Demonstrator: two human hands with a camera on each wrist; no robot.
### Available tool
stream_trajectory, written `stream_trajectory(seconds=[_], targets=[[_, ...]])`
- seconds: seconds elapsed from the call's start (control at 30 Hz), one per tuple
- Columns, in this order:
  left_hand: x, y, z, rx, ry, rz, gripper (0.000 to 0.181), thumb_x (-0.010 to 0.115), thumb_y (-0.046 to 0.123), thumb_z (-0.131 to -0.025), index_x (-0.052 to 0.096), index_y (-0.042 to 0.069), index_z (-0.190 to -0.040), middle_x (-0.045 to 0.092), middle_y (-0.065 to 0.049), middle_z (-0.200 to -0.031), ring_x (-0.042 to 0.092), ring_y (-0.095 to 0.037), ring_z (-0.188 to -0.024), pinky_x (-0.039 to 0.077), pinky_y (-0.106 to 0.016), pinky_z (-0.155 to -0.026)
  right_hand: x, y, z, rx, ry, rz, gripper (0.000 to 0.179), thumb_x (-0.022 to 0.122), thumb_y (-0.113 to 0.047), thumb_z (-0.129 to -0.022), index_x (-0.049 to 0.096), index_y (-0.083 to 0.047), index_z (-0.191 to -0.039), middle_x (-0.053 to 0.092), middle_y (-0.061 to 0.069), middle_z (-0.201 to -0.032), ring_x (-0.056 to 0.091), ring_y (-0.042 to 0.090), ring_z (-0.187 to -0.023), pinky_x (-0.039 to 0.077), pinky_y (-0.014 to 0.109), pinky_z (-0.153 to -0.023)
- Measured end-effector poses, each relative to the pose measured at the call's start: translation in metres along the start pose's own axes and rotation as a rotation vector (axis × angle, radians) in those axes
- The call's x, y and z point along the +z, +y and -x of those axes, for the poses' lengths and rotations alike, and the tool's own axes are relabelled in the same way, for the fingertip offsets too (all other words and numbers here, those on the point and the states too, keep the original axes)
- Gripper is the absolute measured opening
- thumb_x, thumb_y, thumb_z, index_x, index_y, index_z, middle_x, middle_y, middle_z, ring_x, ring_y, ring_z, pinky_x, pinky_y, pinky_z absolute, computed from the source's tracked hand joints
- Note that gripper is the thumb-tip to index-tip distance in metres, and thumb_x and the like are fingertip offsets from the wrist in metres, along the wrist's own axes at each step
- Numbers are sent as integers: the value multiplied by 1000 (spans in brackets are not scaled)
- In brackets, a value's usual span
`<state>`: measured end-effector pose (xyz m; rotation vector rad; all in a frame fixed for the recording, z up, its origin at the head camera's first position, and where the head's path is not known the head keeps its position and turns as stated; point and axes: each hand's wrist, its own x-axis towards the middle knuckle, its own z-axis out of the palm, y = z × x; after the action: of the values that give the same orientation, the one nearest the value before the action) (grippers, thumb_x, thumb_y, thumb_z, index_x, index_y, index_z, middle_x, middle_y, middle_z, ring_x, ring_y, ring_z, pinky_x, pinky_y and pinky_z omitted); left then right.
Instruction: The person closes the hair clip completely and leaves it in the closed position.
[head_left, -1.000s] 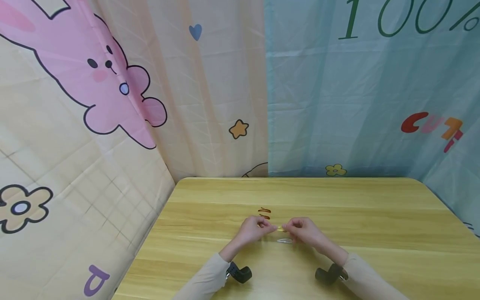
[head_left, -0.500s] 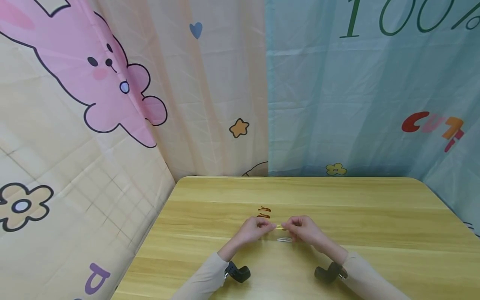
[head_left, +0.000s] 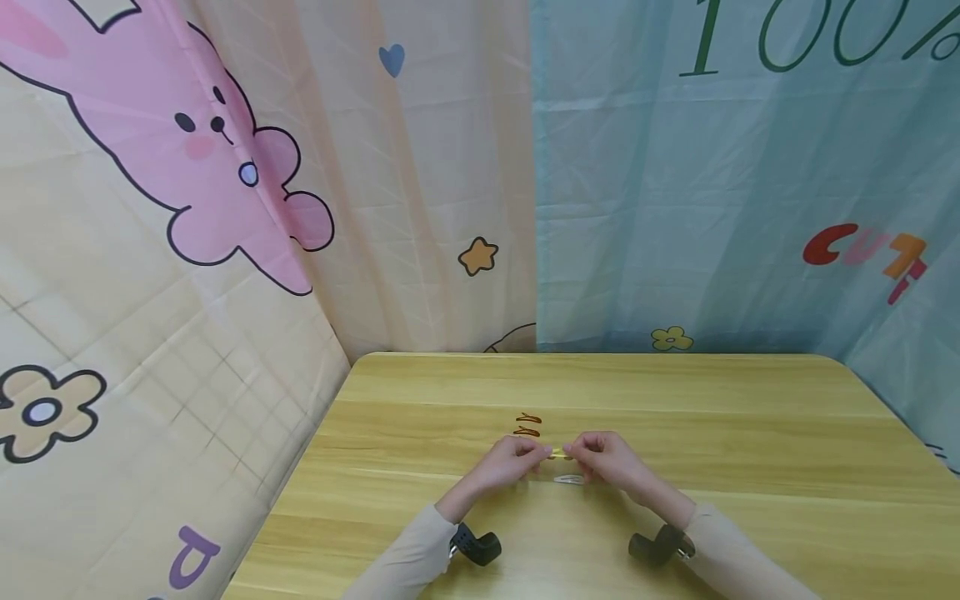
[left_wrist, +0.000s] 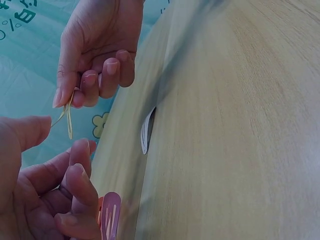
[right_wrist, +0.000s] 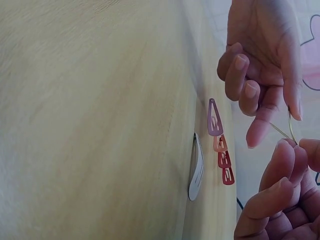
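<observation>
A yellow snap hair clip [head_left: 560,454] is held between both hands above the table. My right hand [right_wrist: 285,195] pinches one end of it between thumb and fingers. In the right wrist view the clip's two leaves spread apart toward my left hand [right_wrist: 265,65]. The left thumb lies against one leaf, and the left index finger is at the other leaf's tip. Below the hands, a white hair clip [head_left: 569,479] lies on the table. Purple [right_wrist: 215,120], orange [right_wrist: 220,143] and red hair clips [right_wrist: 224,160] lie in a row near the left hand.
The wooden table [head_left: 675,392] reaches back to a hanging printed curtain [head_left: 420,167], with more curtain at both sides. Black wrist cameras [head_left: 480,546] sit on both wrists, beside light sleeves [head_left: 408,554].
Both hands stay nearly in place. The yellow hair clip shows a little wider between the fingertips, and the left hand's lower fingers have shifted slightly.
</observation>
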<state>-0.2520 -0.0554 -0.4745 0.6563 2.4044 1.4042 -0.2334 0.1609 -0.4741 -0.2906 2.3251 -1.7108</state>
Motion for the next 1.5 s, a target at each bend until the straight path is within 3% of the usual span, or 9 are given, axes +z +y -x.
stream_trajectory(seconds=[0.13, 0.33, 0.7, 0.93, 1.17, 1.5], targets=[[0, 0, 0, -2, -2, 16, 36, 53, 33, -98, 68, 1, -90, 62, -10, -74, 49, -16, -56, 35, -23, -47, 0, 0, 0, 12, -1, 6, 40, 62, -35, -92, 61, 5, -90, 51, 2, -60, 41, 13, -49, 33, 24, -46], [1, 0, 1, -3, -5, 11, 35, 53, 33, -98, 69, 2, -91, 62, -10, -75, 47, -12, -56, 34, -23, -48, 1, 1, 0, 9, 0, 27, 42, 62, -36, -92, 60, 5, -86, 52, 3, -59, 41, 15, -51, 35, 26, -48], [0, 2, 1, 0, 0, 20, 33, 53, 32, -98, 71, 4, -95, 62, -12, -75, 46, -12, -54, 32, -23, -45, 2, 3, -2, -2, 7, 44, 32, 56, -22, -97, 59, 8, -87, 50, 3, -60, 41, 17, -53, 35, 28, -50], [0, 5, 2, -9, 20, 47, 30, 54, 31, -98, 72, 7, -94, 58, -9, -74, 44, -12, -53, 29, -23, -45, 1, 1, 0, 3, -10, 11, 38, 60, -31, -94, 60, 6, -88, 51, 3, -60, 42, 17, -52, 36, 27, -49], [0, 6, 1, -16, 42, 64, 30, 55, 30, -97, 72, 6, -93, 60, -8, -78, 48, -21, -58, 35, -24, -49, 0, 1, 0, -16, -38, -3, 39, 60, -33, -94, 60, 6, -88, 51, 3, -60, 42, 16, -52, 36, 27, -49], [2, 2, -3, -9, 56, 96, 24, 55, 25, -98, 70, 7, -93, 61, -10, -79, 47, -15, -55, 38, -23, -50, -1, 4, -2, -33, -72, -8, 37, 58, -30, -96, 60, 7, -92, 50, 2, -61, 44, 15, -54, 36, 25, -49]])
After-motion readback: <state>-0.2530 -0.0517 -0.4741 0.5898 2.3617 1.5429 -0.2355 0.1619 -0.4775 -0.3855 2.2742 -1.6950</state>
